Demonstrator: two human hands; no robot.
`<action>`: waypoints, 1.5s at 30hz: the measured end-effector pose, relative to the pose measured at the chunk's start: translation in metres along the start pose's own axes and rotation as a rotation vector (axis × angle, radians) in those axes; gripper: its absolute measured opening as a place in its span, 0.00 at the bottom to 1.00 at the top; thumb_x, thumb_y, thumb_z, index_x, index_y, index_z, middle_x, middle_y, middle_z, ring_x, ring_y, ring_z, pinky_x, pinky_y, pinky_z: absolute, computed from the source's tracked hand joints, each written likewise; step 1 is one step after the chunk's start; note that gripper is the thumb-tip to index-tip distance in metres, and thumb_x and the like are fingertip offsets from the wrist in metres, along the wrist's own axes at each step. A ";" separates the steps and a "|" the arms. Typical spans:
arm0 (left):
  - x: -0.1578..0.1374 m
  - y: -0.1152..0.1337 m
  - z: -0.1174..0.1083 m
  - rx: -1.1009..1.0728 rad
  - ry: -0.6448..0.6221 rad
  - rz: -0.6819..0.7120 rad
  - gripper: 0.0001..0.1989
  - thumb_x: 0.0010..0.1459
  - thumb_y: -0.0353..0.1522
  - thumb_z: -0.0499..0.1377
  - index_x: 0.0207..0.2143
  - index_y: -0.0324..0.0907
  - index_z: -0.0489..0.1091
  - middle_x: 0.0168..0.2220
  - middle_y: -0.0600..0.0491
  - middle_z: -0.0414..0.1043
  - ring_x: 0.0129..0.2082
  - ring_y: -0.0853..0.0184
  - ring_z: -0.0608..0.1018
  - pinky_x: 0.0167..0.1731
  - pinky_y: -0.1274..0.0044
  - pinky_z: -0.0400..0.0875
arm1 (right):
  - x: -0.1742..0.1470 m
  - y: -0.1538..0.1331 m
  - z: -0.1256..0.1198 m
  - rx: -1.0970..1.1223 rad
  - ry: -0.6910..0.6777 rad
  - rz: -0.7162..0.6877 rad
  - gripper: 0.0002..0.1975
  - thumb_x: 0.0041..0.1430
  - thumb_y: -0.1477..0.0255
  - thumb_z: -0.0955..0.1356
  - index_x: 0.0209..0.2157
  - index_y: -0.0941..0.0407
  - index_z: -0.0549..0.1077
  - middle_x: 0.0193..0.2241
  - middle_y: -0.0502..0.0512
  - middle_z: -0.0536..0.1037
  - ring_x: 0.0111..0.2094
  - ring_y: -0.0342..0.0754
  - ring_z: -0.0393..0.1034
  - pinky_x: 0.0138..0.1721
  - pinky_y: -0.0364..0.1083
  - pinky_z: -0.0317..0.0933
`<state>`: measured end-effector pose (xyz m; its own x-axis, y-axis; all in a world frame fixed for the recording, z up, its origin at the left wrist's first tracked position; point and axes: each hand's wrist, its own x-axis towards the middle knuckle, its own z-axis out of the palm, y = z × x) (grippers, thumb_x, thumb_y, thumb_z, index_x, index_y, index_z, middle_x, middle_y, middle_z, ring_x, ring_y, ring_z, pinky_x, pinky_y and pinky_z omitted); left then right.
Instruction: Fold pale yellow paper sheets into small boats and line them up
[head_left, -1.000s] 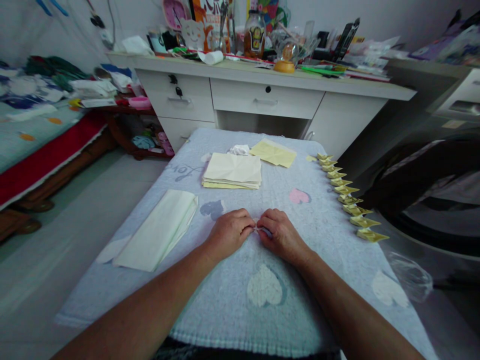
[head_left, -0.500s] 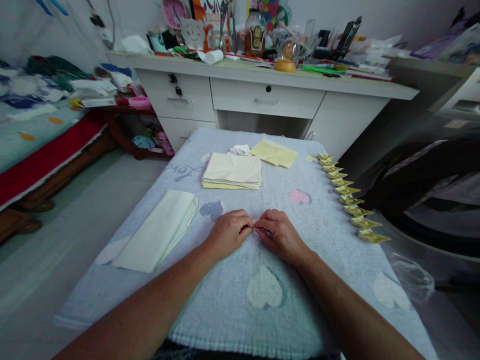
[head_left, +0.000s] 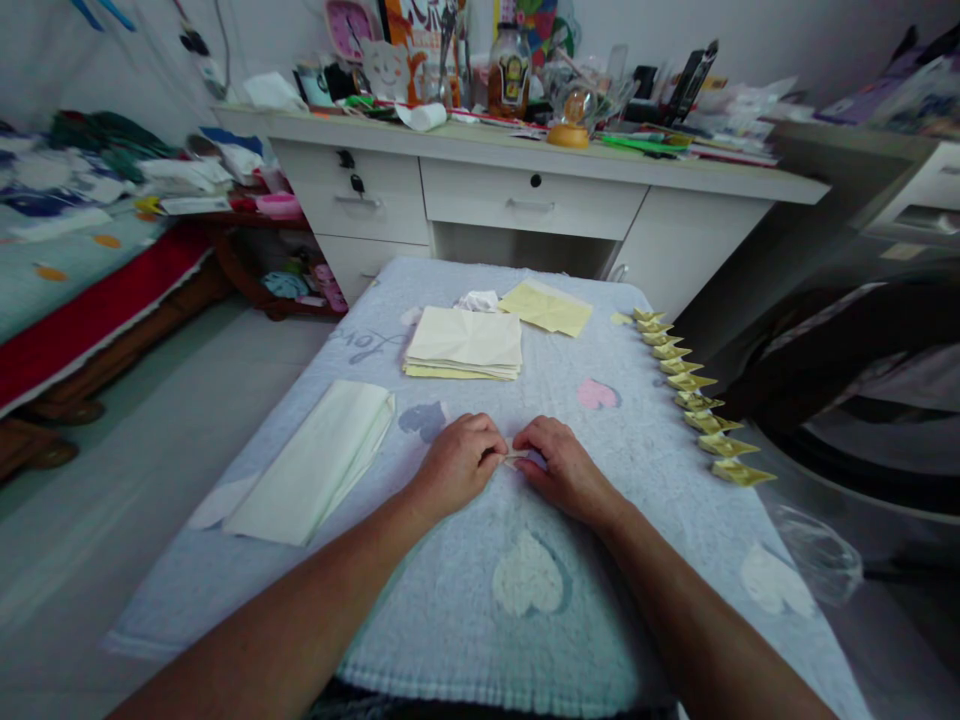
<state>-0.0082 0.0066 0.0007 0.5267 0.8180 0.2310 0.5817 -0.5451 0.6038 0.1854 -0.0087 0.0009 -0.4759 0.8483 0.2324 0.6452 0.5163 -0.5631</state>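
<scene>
Left hand [head_left: 463, 455]: fingers pinch small folded paper [head_left: 514, 457] | right hand [head_left: 564, 468]: fingers hold its other end | paper is between both hands, over the table [head_left: 442, 610] | folded yellow pieces [head_left: 735, 472] line the table's right side

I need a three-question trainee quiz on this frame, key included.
1. Open: What do the left hand and right hand hold between them?
2. True or false: The paper stack lies farther from the person than the left hand.
3. Multiple choice: Where on the cloth is the row of folded yellow shapes? a) left edge b) right edge c) middle

Key: 1. A small pale piece, apparently paper. 2. True. 3. b
</scene>
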 end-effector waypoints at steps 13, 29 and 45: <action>-0.001 0.000 0.005 0.093 0.013 -0.014 0.03 0.56 0.29 0.59 0.29 0.41 0.71 0.32 0.52 0.70 0.36 0.65 0.72 0.38 0.74 0.65 | 0.009 -0.001 0.007 -0.130 -0.041 0.029 0.06 0.61 0.77 0.66 0.35 0.55 0.76 0.31 0.53 0.72 0.36 0.47 0.64 0.40 0.46 0.54; 0.001 0.002 0.002 0.001 -0.008 -0.015 0.06 0.56 0.26 0.58 0.27 0.40 0.72 0.30 0.53 0.71 0.35 0.66 0.72 0.37 0.75 0.65 | 0.001 0.000 -0.003 0.015 0.001 0.081 0.06 0.57 0.81 0.66 0.30 0.57 0.72 0.33 0.54 0.69 0.37 0.47 0.63 0.40 0.47 0.56; 0.004 0.002 0.006 0.054 0.029 -0.116 0.05 0.53 0.27 0.59 0.25 0.41 0.70 0.29 0.54 0.71 0.34 0.65 0.71 0.37 0.74 0.62 | 0.004 -0.003 -0.006 -0.072 -0.031 0.189 0.05 0.57 0.78 0.65 0.32 0.55 0.72 0.37 0.55 0.69 0.41 0.50 0.58 0.44 0.49 0.51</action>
<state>-0.0010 0.0073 -0.0015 0.4364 0.8805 0.1850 0.6702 -0.4553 0.5862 0.1852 -0.0064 0.0086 -0.3594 0.9275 0.1028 0.7652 0.3559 -0.5365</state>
